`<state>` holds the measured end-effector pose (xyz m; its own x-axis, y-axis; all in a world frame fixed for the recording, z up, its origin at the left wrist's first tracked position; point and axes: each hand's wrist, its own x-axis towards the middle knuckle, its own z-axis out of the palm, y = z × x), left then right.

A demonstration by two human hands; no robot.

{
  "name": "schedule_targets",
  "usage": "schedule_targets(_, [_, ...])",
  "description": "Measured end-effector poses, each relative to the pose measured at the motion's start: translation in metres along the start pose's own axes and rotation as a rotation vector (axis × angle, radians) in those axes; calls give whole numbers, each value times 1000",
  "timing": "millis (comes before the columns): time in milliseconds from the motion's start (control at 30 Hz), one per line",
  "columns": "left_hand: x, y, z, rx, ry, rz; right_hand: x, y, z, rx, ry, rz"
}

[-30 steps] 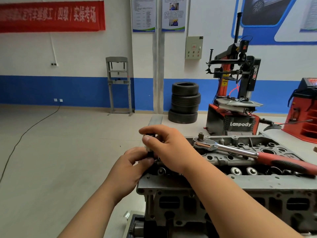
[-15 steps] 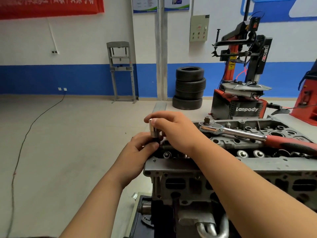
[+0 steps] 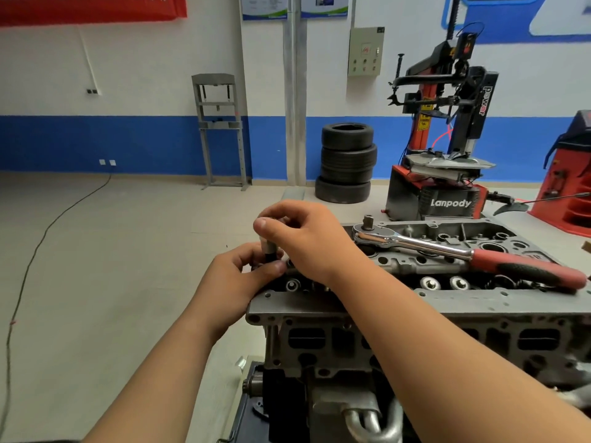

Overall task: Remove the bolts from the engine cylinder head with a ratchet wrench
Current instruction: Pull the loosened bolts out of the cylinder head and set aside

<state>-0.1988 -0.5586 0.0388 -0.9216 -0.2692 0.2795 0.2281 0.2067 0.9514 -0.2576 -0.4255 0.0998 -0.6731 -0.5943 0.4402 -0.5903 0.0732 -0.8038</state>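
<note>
From my remote seat I count two hands, both busy at the near left corner of the cylinder head. The left hand pinches the dark lower end of one small upright metal piece, and the right hand curls its thumb and fingers round the silver top; I cannot tell whether the piece is a socket or a bolt. One ratchet wrench with a chrome shaft and a red and black handle lies flat across the top of the head, to the right of both hands and apart from them, its drive end pointing up. Behind stands one tyre machine that reads "Lanpody" on its base and "power" down its column. Beside it I make out a stack of tyres, four as far as I can count. Two posters and one red banner hang on the wall, their writing too cropped for me to read.
</note>
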Motion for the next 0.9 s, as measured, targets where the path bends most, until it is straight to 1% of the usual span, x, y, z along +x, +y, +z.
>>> schedule_targets(133, [7,7,-3,168,20,72,-1,-4,-2,100,-9,41])
schedule_targets(300, [18,19,-8,129,-169,-20,1,-5,-3,110,-31,113])
schedule_targets(367, [20,14,-12,99,-209,-10,3,-3,0,82,-15,92])
schedule_targets(467, [18,4,-12,57,-158,37,4,-2,5,-9,10,11])
schedule_targets(600, [18,-4,-10,84,-82,109,4,-2,3,-2,43,7])
schedule_targets(733, [18,-9,-6,54,-75,174,3,-2,0,53,43,26])
schedule_targets(900, [17,-16,-11,57,-117,242,3,-4,-2,163,-31,48])
